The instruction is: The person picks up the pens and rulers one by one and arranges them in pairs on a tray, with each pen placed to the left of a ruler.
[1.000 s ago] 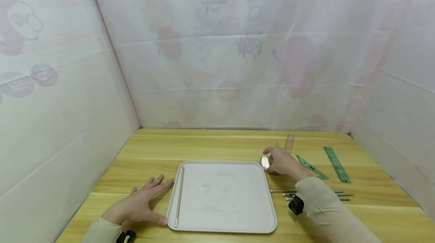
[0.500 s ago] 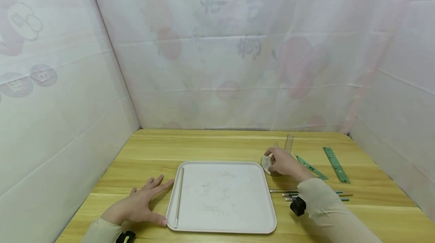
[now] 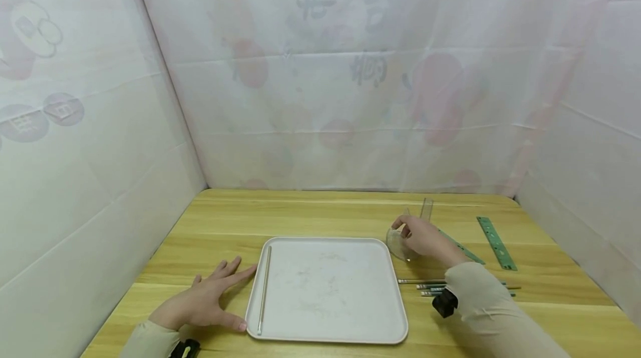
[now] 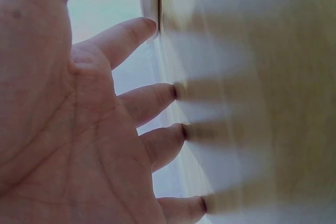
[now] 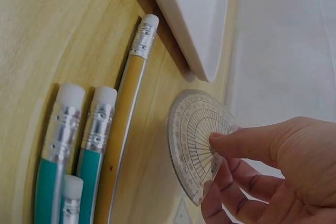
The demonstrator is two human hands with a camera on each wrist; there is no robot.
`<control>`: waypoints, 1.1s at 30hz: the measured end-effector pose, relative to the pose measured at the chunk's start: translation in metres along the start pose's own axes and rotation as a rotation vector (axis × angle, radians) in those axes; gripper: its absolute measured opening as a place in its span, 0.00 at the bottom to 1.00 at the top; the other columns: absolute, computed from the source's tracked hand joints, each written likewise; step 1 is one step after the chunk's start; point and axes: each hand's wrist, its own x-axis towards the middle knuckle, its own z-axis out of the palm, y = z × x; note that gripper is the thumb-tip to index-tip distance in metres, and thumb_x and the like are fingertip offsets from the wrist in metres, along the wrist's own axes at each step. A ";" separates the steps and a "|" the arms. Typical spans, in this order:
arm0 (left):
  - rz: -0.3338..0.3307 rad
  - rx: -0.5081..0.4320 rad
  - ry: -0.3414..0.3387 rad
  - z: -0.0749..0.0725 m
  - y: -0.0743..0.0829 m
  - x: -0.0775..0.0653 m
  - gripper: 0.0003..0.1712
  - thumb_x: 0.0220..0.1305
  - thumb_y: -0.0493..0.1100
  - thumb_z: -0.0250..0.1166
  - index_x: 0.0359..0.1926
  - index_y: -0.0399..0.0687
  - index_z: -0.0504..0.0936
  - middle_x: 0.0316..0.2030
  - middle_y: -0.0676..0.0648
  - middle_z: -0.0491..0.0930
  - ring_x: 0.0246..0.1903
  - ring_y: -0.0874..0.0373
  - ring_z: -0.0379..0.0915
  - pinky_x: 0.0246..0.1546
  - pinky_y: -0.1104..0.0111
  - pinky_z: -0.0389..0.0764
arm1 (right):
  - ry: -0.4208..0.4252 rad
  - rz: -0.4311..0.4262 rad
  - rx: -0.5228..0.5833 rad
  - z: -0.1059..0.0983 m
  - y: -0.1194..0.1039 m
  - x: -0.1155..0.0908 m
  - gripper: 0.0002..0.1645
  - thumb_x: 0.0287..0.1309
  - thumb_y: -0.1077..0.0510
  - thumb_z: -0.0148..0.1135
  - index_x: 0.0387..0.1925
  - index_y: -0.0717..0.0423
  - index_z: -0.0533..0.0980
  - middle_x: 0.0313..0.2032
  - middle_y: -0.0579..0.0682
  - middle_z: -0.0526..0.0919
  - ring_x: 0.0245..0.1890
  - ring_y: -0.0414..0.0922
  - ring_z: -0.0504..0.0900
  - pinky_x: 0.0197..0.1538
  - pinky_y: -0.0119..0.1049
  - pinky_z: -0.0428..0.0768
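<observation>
My right hand (image 3: pixel 425 241) pinches a clear plastic protractor (image 5: pixel 197 135) between thumb and fingers, just past the right edge of a white tray (image 3: pixel 325 291). In the right wrist view the thumb lies on the protractor's face near its straight side. My left hand (image 3: pixel 202 299) has its fingers spread at the tray's left side, with the thumb and index fingertips at the rim. A single pencil (image 3: pixel 264 291) lies lengthwise in the tray along its left side. In the left wrist view the palm (image 4: pixel 68 119) shows with the fingers extended.
Several eraser-tipped pencils (image 5: pixel 126 114) lie right of the tray, partly under my right forearm. A green set square (image 3: pixel 466 249), a green ruler (image 3: pixel 496 242) and a clear ruler (image 3: pixel 426 209) lie farther back. Pale cloth walls (image 3: pixel 320 96) enclose the table.
My right hand has shifted slightly to the right with the protractor, whose tilt has changed a little and whose glare has faded. The left hand and the tray stay in place.
</observation>
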 end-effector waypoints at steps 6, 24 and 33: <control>-0.006 -0.007 -0.006 0.000 -0.001 0.000 0.63 0.50 0.67 0.83 0.83 0.58 0.65 0.84 0.28 0.48 0.80 0.15 0.39 0.60 0.08 0.40 | 0.014 -0.012 0.016 -0.003 -0.002 -0.005 0.18 0.66 0.73 0.59 0.56 0.66 0.80 0.41 0.59 0.85 0.41 0.52 0.82 0.40 0.42 0.81; -0.016 -0.003 -0.008 -0.001 0.000 0.001 0.64 0.51 0.66 0.83 0.84 0.55 0.63 0.84 0.28 0.48 0.80 0.16 0.40 0.60 0.08 0.40 | 0.060 -0.027 0.052 -0.008 -0.002 -0.013 0.17 0.69 0.69 0.63 0.57 0.63 0.80 0.40 0.55 0.82 0.37 0.47 0.78 0.37 0.40 0.77; 0.001 -0.007 -0.009 -0.002 0.002 0.000 0.65 0.51 0.68 0.82 0.84 0.59 0.62 0.84 0.26 0.48 0.79 0.14 0.40 0.59 0.08 0.41 | 0.071 -0.032 0.061 -0.011 -0.007 -0.014 0.17 0.70 0.67 0.62 0.59 0.63 0.78 0.40 0.53 0.82 0.35 0.45 0.77 0.35 0.38 0.75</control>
